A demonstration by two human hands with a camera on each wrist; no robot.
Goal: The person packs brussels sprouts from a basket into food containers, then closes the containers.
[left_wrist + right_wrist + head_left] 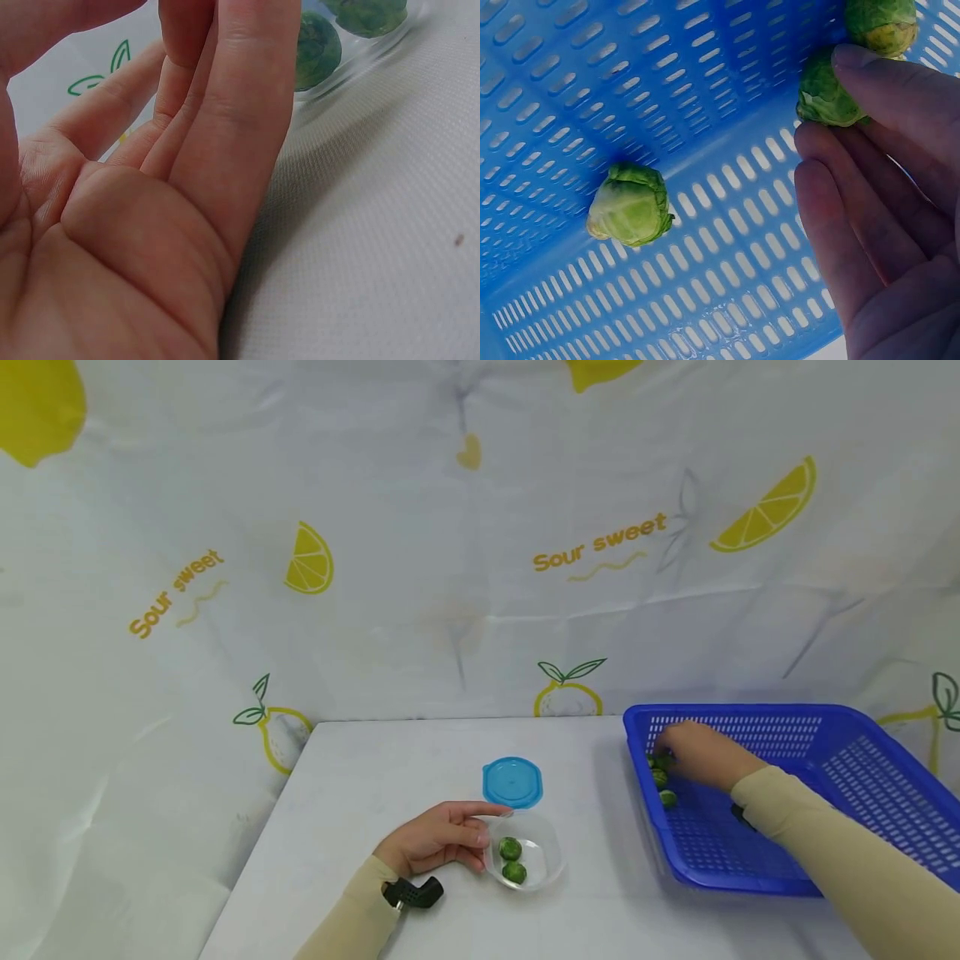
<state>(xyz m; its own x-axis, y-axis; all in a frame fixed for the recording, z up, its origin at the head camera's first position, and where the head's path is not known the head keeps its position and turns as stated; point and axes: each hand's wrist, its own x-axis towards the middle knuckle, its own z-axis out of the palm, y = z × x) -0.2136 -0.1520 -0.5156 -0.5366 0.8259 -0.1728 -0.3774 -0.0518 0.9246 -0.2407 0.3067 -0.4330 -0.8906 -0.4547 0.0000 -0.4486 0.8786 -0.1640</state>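
In the head view, my left hand (442, 837) holds the left side of a round clear plastic container (551, 858), index finger stretched along its far rim. Two green Brussels sprouts (511, 849) lie inside the container. Over at the right, my right hand (705, 753) reaches down into a blue perforated basket (693, 875), at its left wall. The right wrist view shows that hand pinching a Brussels sprout (823, 94) between thumb and fingers. Another sprout (881, 26) sits just beyond the thumb, and a paler one (632, 206) rests apart on the basket floor.
A light-blue lid (513, 782) lies flat on the white table (345, 777), just behind the container. Behind the table hangs a white cloth (420, 635) printed with lemons. The basket's raised rim (648, 810) stands between the container and the right hand.
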